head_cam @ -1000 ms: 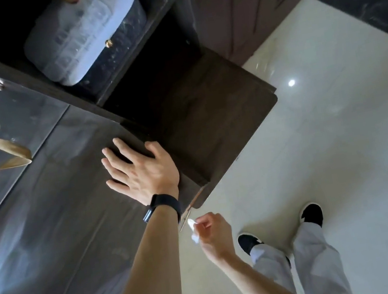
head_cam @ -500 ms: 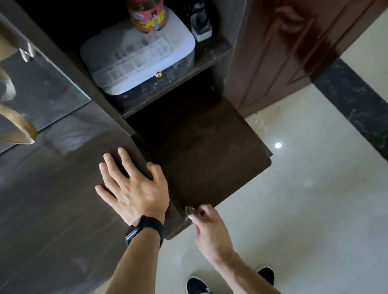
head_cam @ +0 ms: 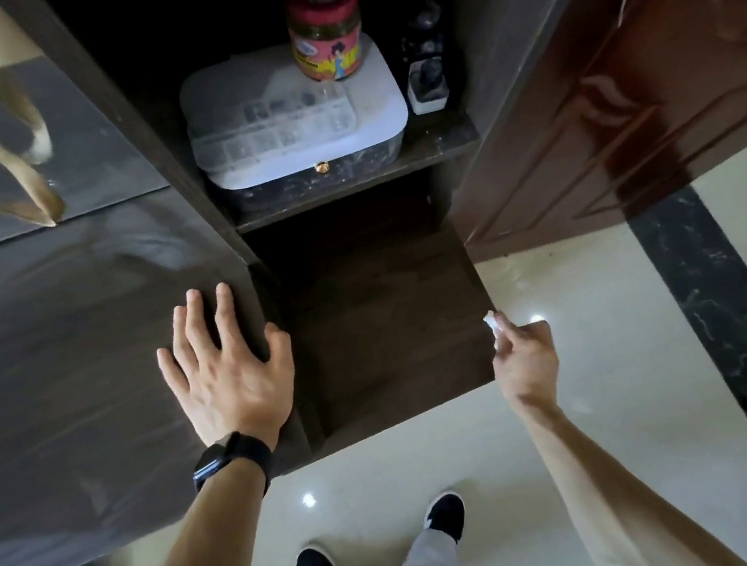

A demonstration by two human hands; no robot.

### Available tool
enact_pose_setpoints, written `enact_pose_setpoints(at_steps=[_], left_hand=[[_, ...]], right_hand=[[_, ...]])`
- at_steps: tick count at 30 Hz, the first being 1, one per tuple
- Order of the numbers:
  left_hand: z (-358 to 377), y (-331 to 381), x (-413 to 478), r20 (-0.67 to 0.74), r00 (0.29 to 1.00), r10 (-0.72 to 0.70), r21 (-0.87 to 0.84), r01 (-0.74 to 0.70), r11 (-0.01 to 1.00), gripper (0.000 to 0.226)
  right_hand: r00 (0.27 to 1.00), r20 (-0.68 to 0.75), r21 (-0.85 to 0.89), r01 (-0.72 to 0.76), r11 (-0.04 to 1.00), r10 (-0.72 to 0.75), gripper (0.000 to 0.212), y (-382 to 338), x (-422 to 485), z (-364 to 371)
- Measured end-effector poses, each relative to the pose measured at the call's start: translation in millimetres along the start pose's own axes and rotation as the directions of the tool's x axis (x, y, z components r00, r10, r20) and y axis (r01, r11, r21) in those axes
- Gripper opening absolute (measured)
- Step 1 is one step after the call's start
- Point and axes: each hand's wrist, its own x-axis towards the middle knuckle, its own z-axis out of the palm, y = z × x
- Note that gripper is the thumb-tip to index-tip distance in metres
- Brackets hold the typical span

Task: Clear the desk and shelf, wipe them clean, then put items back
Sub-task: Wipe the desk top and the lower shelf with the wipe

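Left hand (head_cam: 230,379) on desk (head_cam: 59,381), right (head_cam: 526,366) pinching tissue (head_cam: 491,323)

Glossy cream tiled floor (head_cam: 623,390) fills the lower right of the frame, and bright light spots (head_cam: 309,499) glint off it. A black white-veined marble strip (head_cam: 730,324) cuts across at the right. Upper right, a reddish-brown carved wooden door (head_cam: 625,96) gleams. Left half: a dark wood-grain desk surface (head_cam: 59,381).

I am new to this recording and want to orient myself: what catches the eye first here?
The left hand lies flat on the dark desk top, near its right edge. The right hand pinches a small white scrap beside the lower board. On the shelf above, a colourful jar stands on a white box.
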Motion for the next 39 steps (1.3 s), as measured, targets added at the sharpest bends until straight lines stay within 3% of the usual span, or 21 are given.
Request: enact_pose_setpoints(at_steps=[3, 4, 7, 10, 13, 15, 17, 19, 20, 21, 27, 32, 35, 37, 39], left_hand=[[-1.3, 1.1, 0.0, -0.002, 1.000, -0.021, -0.001, 0.021, 1.000, 0.066], [-2.0, 1.5, -0.1, -0.007, 1.000, -0.027, -0.008, 0.027, 1.000, 0.066], [-1.6, 1.7, -0.4, -0.035, 0.999, -0.028, -0.017, 0.027, 0.999, 0.065], [0.7, 0.0, -0.1, -0.054, 0.998, -0.025, -0.005, 0.024, 1.000, 0.065], [1.7, 1.3, -0.6, -0.058, 0.998, -0.021, 0.000, 0.021, 1.000, 0.065], [0.5, 2.8, -1.1, -0.060, 0.998, -0.028, -0.008, 0.028, 1.000, 0.065], [-1.3, 4.3, -2.0, -0.058, 0.998, -0.034, -0.010, 0.034, 0.999, 0.065], [-2.7, 4.2, -1.8, -0.047, 0.998, -0.032, -0.013, 0.031, 0.999, 0.065], [-3.2, 3.9, -2.6, -0.037, 0.999, -0.028, -0.016, 0.027, 1.000, 0.066], [-3.7, 3.8, -3.2, -0.033, 0.999, -0.029, -0.018, 0.028, 0.999, 0.066], [-3.5, 4.1, -2.6, -0.049, 0.998, -0.036, -0.033, 0.035, 0.999, 0.065], [-2.8, 2.7, -0.8, -0.056, 0.998, -0.040, -0.036, 0.038, 0.999, 0.065], [-2.6, 2.9, -0.4, -0.061, 0.997, -0.038, -0.032, 0.036, 0.999, 0.065], [-2.2, 2.2, -0.5, -0.062, 0.997, -0.038, -0.029, 0.036, 0.999, 0.065], [-1.7, 2.2, -0.3, -0.062, 0.997, -0.040, -0.021, 0.039, 0.999, 0.065]], right_hand=[[0.963, -0.036, 0.078, -0.264, 0.961, 0.268, 0.027, 7.3, 21.1, -7.0], [0.960, -0.056, 0.128, -0.267, 0.955, 0.275, 0.025, 4.5, 25.9, -6.9], [0.996, -0.041, 0.164, -0.066, 0.984, 0.074, 0.024, -8.2, 42.3, 0.3], [0.992, 0.082, 0.102, 0.090, 0.991, -0.099, 0.025, -15.5, 61.4, 10.5], [0.987, 0.125, 0.167, 0.076, 0.983, -0.097, 0.019, 2.6, 48.2, 6.4], [0.995, 0.068, 0.155, 0.059, 0.986, -0.070, 0.021, 25.5, 14.1, -0.3], [0.993, 0.050, 0.161, -0.109, 0.981, 0.103, 0.018, 55.9, -24.6, -11.2], [0.897, 0.145, 0.108, -0.434, 0.894, 0.418, 0.021, 81.2, -62.3, -25.5], [0.850, 0.176, 0.069, -0.514, 0.855, 0.497, 0.020, 89.2, -77.6, -33.4], [0.849, 0.185, 0.073, -0.514, 0.854, 0.495, 0.018, 91.6, -85.2, -40.7], [0.975, 0.045, 0.234, -0.223, 0.946, 0.219, 0.044, 35.0, -0.1, -37.3], [0.986, 0.016, 0.428, -0.155, 0.890, 0.164, 0.017, -41.0, 76.9, -17.9], [0.995, -0.097, 0.460, 0.051, 0.886, -0.007, 0.006, -87.6, 92.2, -24.0], [0.982, -0.160, 0.438, 0.163, 0.884, -0.102, 0.006, -110.3, 101.8, -26.9], [0.986, -0.160, 0.421, 0.111, 0.900, -0.047, 0.013, -121.5, 114.1, -18.6]])
